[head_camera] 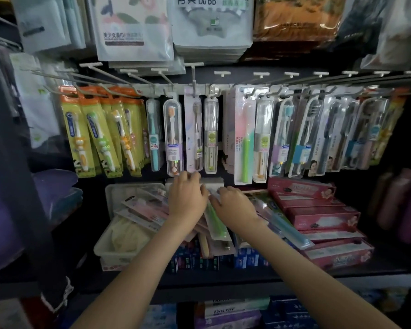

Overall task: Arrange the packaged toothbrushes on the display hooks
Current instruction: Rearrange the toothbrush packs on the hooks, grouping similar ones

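Pick-up step. Left hand (187, 198) and right hand (233, 207) curl onto green toothbrush pack (214, 220) in the loose pile, centre frame; actual grip unclear, fingers blurred. Next: lift it, thread its hang-hole onto display hooks (194, 78) above.

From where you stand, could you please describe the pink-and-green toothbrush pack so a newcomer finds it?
Follow the hook rail under the towel packs to the dark gap at its middle. The pink-and-green toothbrush pack hangs right of it, wider and reaching lower than its neighbours, its handle bright green.
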